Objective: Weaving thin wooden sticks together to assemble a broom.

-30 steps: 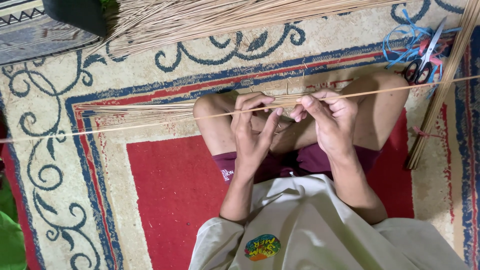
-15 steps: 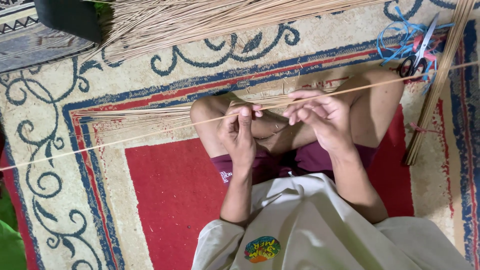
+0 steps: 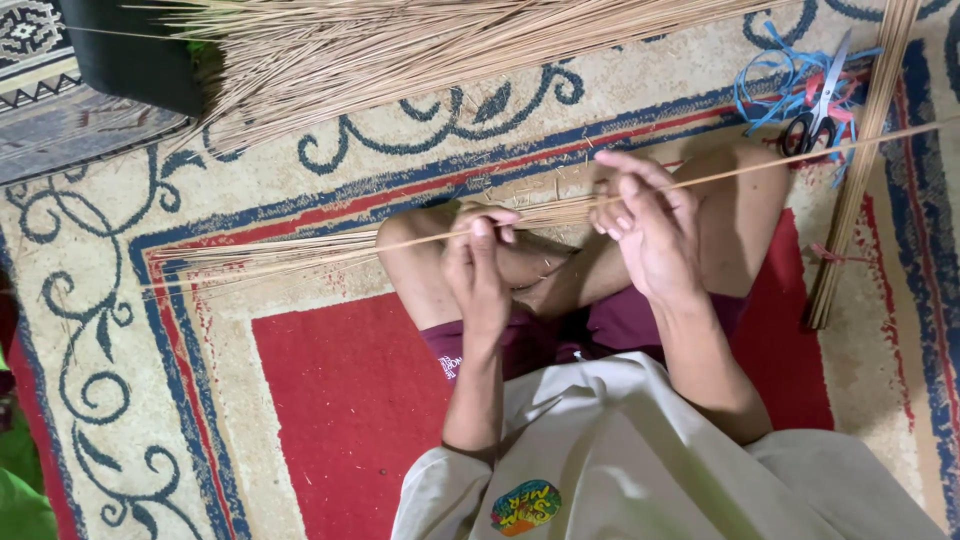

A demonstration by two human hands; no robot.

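Seated cross-legged on a red patterned rug (image 3: 340, 400), the person's left hand (image 3: 478, 262) and right hand (image 3: 650, 215) pinched one long, thin tan stick (image 3: 560, 208), seemingly light, springy, best gripped mid-length

We've got one long thin pale stick (image 3: 560, 212) pinched in both hands, approx. level w/ a slight climb to the right. It runs straight through both grips and well past them: left of the left-hand grip it trails out low over the rug, right of the right-hand grip it rises toward the frame edge. Just under the grips, touching the same fingers, lies a flat bundle of sticks (image 3: 300, 252), same straw colour, dry and thin. Its near ends sit between the two grips; the rest fans out left of the left grip, lying nearly flat. Single stick sits on top of the bundle, almost parallel.
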